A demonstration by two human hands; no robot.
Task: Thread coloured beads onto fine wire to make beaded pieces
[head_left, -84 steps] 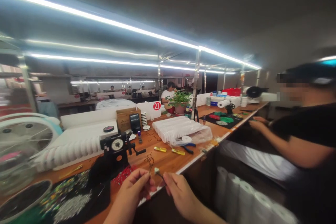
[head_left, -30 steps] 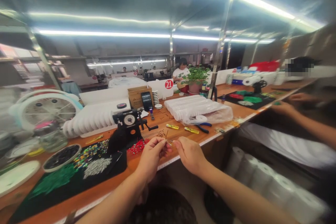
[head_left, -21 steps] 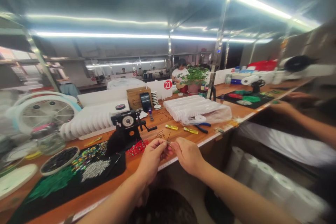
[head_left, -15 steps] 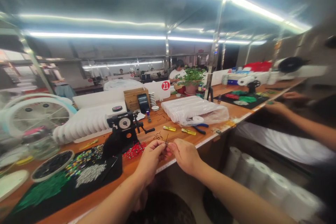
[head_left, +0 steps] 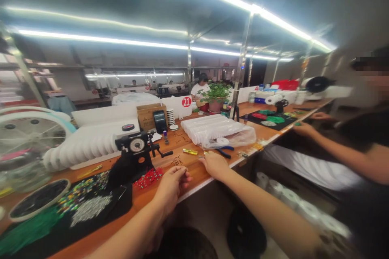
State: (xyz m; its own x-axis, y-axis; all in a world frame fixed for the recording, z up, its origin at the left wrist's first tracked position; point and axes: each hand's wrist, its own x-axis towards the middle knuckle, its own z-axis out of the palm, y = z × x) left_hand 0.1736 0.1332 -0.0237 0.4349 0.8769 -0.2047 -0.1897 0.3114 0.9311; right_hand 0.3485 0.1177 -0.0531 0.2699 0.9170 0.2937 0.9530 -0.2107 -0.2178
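Note:
My left hand (head_left: 178, 180) is closed in a pinch above the front edge of the wooden bench. What its fingertips hold is too small to make out. To the right, my right hand (head_left: 215, 164) reaches over the bench with fingers stretched out and thumb apart. It partly covers a slim yellow lighter-like piece (head_left: 206, 152). A second slim yellow lighter-like piece (head_left: 190, 151) lies just beyond, beside short dark cord bits (head_left: 176, 161). Blue-handled pliers (head_left: 225, 152) rest right of my right hand. Red beaded pieces (head_left: 148, 178) lie left of my left hand.
A black hand-cranked winder with a dial (head_left: 136, 145) stands at left. Beads (head_left: 79, 196), silver pieces (head_left: 91, 209) and green strands (head_left: 30, 226) lie on a black mat. Bagged white spools (head_left: 209, 127) sit behind. A co-worker's hand (head_left: 304, 128) is at far right.
My hands were together around a thin dark strand and have parted. The right hand has moved over to one yellow piece; the left stays pinched. The view has swung right.

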